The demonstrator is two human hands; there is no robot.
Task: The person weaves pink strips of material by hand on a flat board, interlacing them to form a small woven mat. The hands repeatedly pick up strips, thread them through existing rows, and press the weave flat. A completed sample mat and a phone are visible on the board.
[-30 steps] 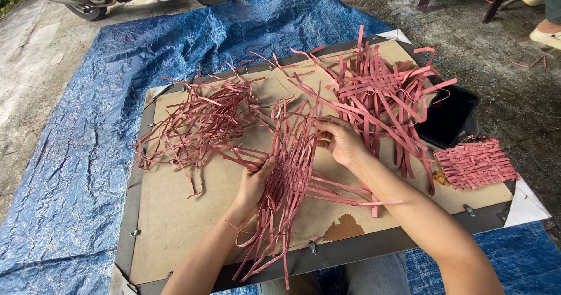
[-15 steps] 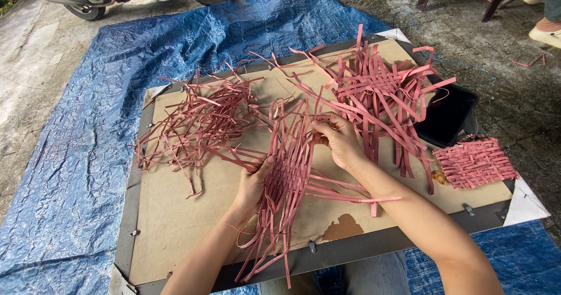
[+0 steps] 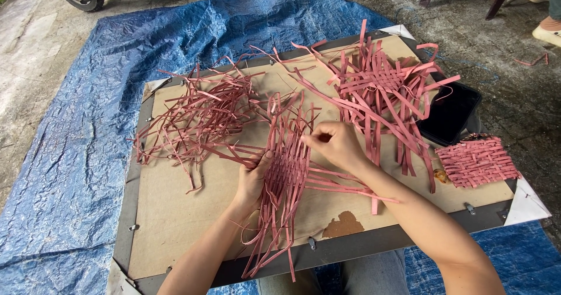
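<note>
Mid-board, toward the near edge of the brown board (image 3: pixel 175 225): my left hand (image 3: pixel 252 181) grips the left side of the half-woven pink strip mat (image 3: pixel 287 172); my right hand (image 3: pixel 336 146) pinches one strip at its top. Loose strips (image 3: pixel 198 111) lie toward the far left corner.

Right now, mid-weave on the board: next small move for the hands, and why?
Probably the right hand should slide the pinched pink strip down against the woven rows. It grips a strip at the top of the half-woven pink strip mat, while the left hand steadies the mat's left edge and loose ends splay above.
</note>
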